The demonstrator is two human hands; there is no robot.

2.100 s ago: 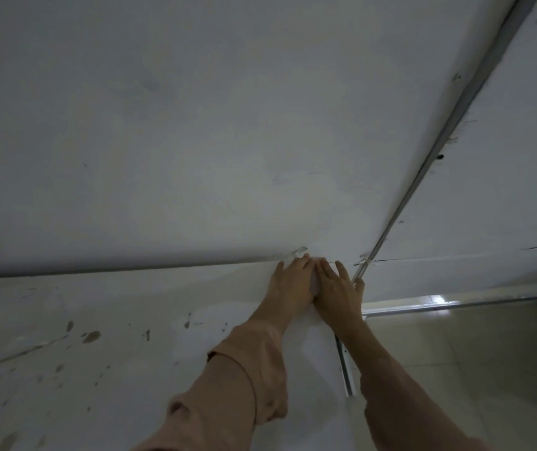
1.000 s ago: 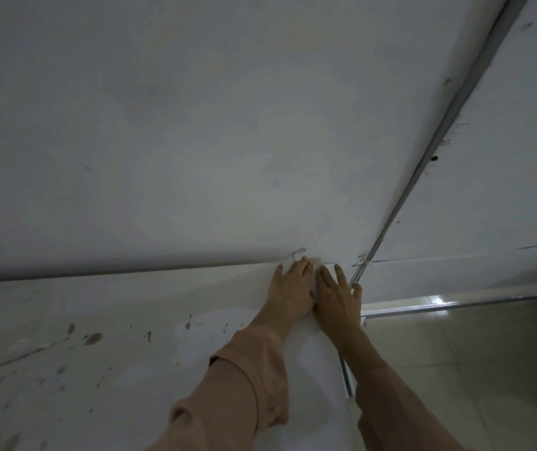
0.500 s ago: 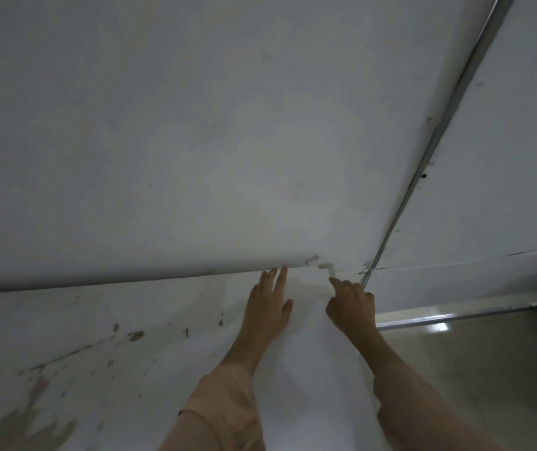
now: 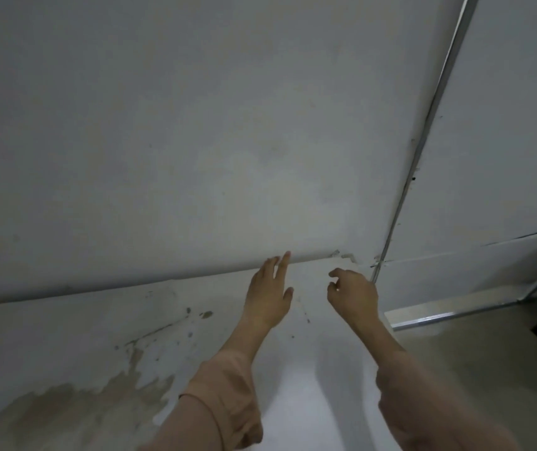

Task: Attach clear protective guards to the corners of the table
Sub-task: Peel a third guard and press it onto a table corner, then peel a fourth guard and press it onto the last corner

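The white, stained table [image 4: 195, 346] fills the lower part of the head view, and its far right corner meets the wall. A small clear corner guard [image 4: 347, 256] sits on that corner, hard to make out against the white. My left hand [image 4: 268, 292] lies flat on the tabletop left of the corner, fingers stretched to the far edge, holding nothing. My right hand [image 4: 353, 292] hovers just short of the guard with loosely curled fingers and nothing in it. Neither hand touches the guard.
A grey-white wall [image 4: 228, 125] rises right behind the table. A thin metal strip [image 4: 423, 131] runs up the wall at the right. Right of the table lie a pale tiled floor [image 4: 475, 359] and a metal rail [image 4: 462, 309] along the wall's foot.
Both hands were pressed together over the corner. They have since parted and drawn back, the left sliding left, the right pulling away, leaving the guard uncovered on the corner.
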